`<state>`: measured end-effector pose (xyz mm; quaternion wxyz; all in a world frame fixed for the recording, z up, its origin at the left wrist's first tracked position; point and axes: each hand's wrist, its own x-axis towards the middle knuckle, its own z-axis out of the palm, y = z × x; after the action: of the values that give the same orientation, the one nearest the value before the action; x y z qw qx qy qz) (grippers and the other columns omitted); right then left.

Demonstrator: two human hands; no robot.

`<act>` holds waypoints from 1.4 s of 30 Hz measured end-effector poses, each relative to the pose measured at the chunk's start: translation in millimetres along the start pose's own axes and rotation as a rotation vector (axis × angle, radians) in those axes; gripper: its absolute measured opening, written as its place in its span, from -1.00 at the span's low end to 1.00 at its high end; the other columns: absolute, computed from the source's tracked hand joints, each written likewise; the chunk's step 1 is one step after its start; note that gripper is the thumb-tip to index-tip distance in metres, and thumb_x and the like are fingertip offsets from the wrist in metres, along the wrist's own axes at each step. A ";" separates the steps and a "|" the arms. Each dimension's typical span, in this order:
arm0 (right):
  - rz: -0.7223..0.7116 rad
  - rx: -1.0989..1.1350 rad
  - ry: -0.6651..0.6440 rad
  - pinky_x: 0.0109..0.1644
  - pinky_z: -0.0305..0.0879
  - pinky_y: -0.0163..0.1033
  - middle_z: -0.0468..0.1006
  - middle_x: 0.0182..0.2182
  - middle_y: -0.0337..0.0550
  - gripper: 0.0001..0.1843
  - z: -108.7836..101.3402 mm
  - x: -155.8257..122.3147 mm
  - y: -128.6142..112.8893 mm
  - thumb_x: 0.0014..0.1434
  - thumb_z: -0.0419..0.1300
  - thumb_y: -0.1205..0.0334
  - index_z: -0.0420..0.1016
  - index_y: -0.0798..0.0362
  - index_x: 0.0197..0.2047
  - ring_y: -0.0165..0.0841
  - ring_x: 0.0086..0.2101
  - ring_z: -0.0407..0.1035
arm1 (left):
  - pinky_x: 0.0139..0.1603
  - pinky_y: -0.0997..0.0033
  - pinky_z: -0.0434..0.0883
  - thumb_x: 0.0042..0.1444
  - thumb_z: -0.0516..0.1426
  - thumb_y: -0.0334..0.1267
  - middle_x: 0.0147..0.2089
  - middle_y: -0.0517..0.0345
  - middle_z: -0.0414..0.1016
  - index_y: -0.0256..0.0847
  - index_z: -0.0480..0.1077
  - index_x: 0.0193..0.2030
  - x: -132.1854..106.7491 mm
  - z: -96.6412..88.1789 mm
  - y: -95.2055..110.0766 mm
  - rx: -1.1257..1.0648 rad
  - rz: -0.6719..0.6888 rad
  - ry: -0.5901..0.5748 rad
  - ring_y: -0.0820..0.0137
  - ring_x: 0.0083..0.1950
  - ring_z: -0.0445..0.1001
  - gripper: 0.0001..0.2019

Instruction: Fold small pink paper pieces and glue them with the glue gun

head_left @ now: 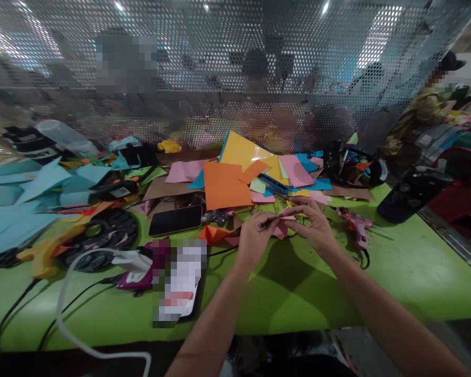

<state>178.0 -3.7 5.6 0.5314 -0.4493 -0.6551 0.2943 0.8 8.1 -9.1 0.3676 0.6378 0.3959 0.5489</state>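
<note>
Both my hands meet above the green table (408, 272), just in front of a heap of coloured paper. My left hand (256, 234) pinches one side of a small pink piece of paper (282, 226). My right hand (317, 224) has its fingers closed on the other side of the same pink paper. The paper is folded and partly hidden by my fingers. An orange folded scrap (215, 234) lies on the table just left of my left hand.
An orange sheet (225, 184), yellow sheet (243, 151) and pink sheets lie behind my hands. A dark phone (175, 220) sits to the left, a pink glue gun (357, 229) to the right. Light blue paper (19, 201), a yellow glue gun (47, 254) and cables fill the left. A perforated metal screen (235, 68) closes the back; another person is at far right.
</note>
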 end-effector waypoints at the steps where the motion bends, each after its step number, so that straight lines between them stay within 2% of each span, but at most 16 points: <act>1: -0.008 0.003 0.012 0.24 0.14 0.04 0.47 -0.05 -0.08 -0.83 1.5 0.4 1.0 0.08 0.39 0.03 0.66 -0.13 -0.26 -0.11 0.11 0.29 | -0.08 0.33 0.44 0.12 0.24 -0.30 -0.24 0.09 0.64 -0.12 0.63 -0.28 -0.5 0.6 -0.1 -0.006 0.005 0.002 0.31 -0.18 0.56 -0.90; 9: 0.104 0.171 0.069 0.11 0.25 -0.05 0.56 -0.18 -0.08 -0.75 7.4 1.6 7.3 0.03 0.40 -0.03 0.59 -0.04 -0.42 -0.17 -0.07 0.41 | -0.06 0.32 0.47 0.08 0.26 -0.34 -0.23 0.07 0.66 -0.16 0.64 -0.28 -3.0 3.6 9.0 -0.038 -0.033 0.017 0.30 -0.17 0.58 -0.89; 14: 0.206 0.331 0.023 -0.04 0.34 -0.12 0.61 -0.32 -0.15 -0.77 12.0 -1.6 13.0 0.04 0.39 0.01 0.57 -0.02 -0.38 -0.24 -0.23 0.46 | -0.12 0.36 0.49 0.03 0.27 -0.35 -0.26 0.08 0.66 -0.22 0.61 -0.25 -4.6 6.8 10.0 -0.146 -0.148 0.028 0.34 -0.22 0.58 -0.88; 18: 0.238 0.304 0.088 -0.22 0.32 -0.21 0.54 -0.46 -0.22 -0.74 16.0 6.8 21.5 -0.04 0.40 0.04 0.49 0.01 -0.41 -0.33 -0.39 0.40 | -0.16 0.39 0.48 -0.02 0.29 -0.37 -0.29 0.09 0.64 -0.25 0.57 -0.27 4.6 10.3 0.4 -0.165 -0.180 0.032 0.38 -0.27 0.57 -0.86; 22: 0.248 0.303 0.158 -0.22 0.29 -0.25 0.47 -0.46 -0.33 -0.56 15.9 7.7 8.7 -0.20 0.46 0.09 0.38 -0.03 -0.28 -0.36 -0.37 0.38 | -0.14 0.42 0.46 -0.09 0.29 -0.43 -0.34 0.14 0.60 -0.26 0.52 -0.32 4.3 13.6 3.7 -0.169 -0.165 0.070 0.42 -0.28 0.54 -0.86; 24: 0.207 0.316 0.136 -0.26 0.27 -0.25 0.45 -0.47 -0.34 -0.51 12.6 -12.2 -11.5 -0.12 0.43 0.08 0.37 -0.04 -0.14 -0.37 -0.40 0.35 | -0.15 0.44 0.46 -0.08 0.27 -0.44 -0.33 0.15 0.59 -0.25 0.51 -0.28 -14.4 15.1 18.1 -0.211 -0.146 0.079 0.44 -0.27 0.54 -0.83; 27: 0.136 0.310 0.158 -0.26 0.27 -0.26 0.44 -0.39 -0.29 -0.61 6.4 -74.4 -47.5 0.07 0.36 0.07 0.43 -0.07 -0.04 -0.37 -0.36 0.34 | -0.16 0.44 0.47 -0.02 0.28 -0.36 -0.27 0.13 0.59 -0.22 0.50 -0.14 -70.2 17.6 49.4 -0.283 -0.131 0.025 0.42 -0.24 0.55 -0.75; 30: 0.199 0.309 0.176 -0.22 0.28 -0.25 0.49 -0.34 -0.24 -0.74 2.8 -148.3 -67.5 0.12 0.35 0.08 0.49 -0.08 -0.13 -0.36 -0.33 0.35 | -0.14 0.45 0.48 0.03 0.28 -0.30 -0.26 0.11 0.59 -0.21 0.51 -0.12 -137.3 22.5 71.2 -0.282 -0.199 0.051 0.41 -0.22 0.55 -0.76; 33: 0.335 0.311 0.128 -0.31 0.26 -0.26 0.50 -0.42 -0.25 -0.79 2.6 -198.0 -64.7 0.12 0.34 0.03 0.52 -0.03 -0.28 -0.37 -0.41 0.34 | -0.16 0.44 0.48 0.00 0.29 -0.28 -0.26 0.11 0.60 -0.21 0.51 -0.15 -186.6 28.3 71.1 -0.311 -0.312 0.079 0.42 -0.24 0.55 -0.77; 37: 0.378 0.262 0.052 -0.32 0.24 -0.27 0.50 -0.47 -0.26 -0.80 2.7 -220.0 -48.7 0.07 0.37 0.06 0.55 0.00 -0.35 -0.37 -0.43 0.33 | -0.16 0.41 0.48 -0.06 0.33 -0.27 -0.32 0.12 0.60 -0.25 0.49 -0.20 -214.5 32.2 55.9 -0.338 -0.412 0.074 0.41 -0.27 0.55 -0.74; 42: 0.397 0.298 0.065 -0.28 0.28 -0.28 0.55 -0.44 -0.25 -0.79 4.4 -222.3 -36.4 0.09 0.35 0.05 0.57 0.01 -0.31 -0.37 -0.41 0.38 | -0.15 0.41 0.45 0.05 0.28 -0.17 -0.30 0.10 0.59 -0.27 0.50 -0.25 -219.6 36.6 50.0 -0.316 -0.428 0.053 0.40 -0.26 0.53 -0.79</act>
<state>170.8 -219.1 -60.1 0.5444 -0.4950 -0.4860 0.4716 23.7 -213.5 -58.4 0.5597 0.4598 0.4407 0.5302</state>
